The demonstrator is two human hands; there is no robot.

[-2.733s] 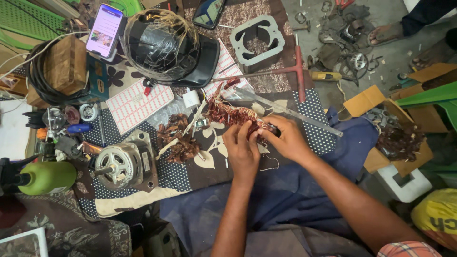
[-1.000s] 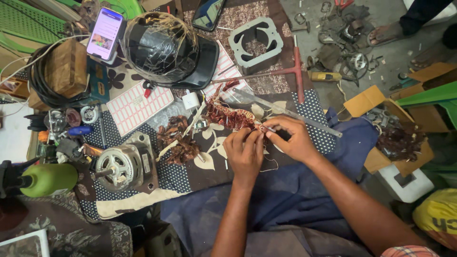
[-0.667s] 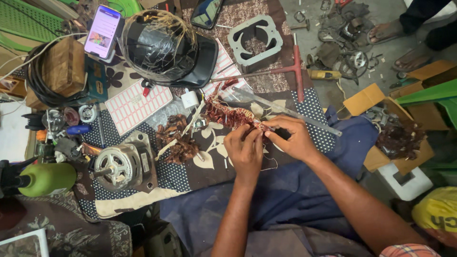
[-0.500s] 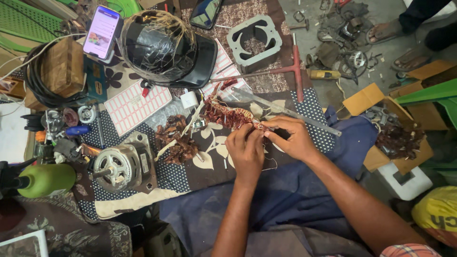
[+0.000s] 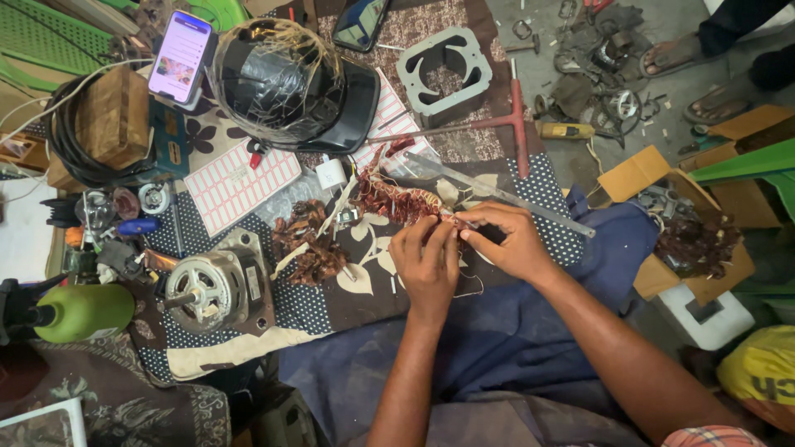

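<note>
My left hand [image 5: 426,261] and my right hand [image 5: 507,240] meet over a reddish copper wire coil [image 5: 396,199] that lies on the patterned cloth [image 5: 364,290]. Both pinch the coil's near end, fingertips almost touching. The coil stretches away to the upper left. A second bundle of copper wire [image 5: 305,242] lies left of my left hand, apart from it. A grey electric motor [image 5: 207,285] sits further left on the cloth.
A black cap with wire on it [image 5: 290,83], two phones [image 5: 182,56], a sheet of white labels [image 5: 240,178], a metal frame [image 5: 443,70], a red T-handle tool [image 5: 513,116] and a ruler [image 5: 505,194] lie beyond. Cardboard boxes [image 5: 687,223] stand right; another person's feet [image 5: 704,58] top right.
My hands have stayed on the coil's end, with only small finger movements. The view has drifted slightly.
</note>
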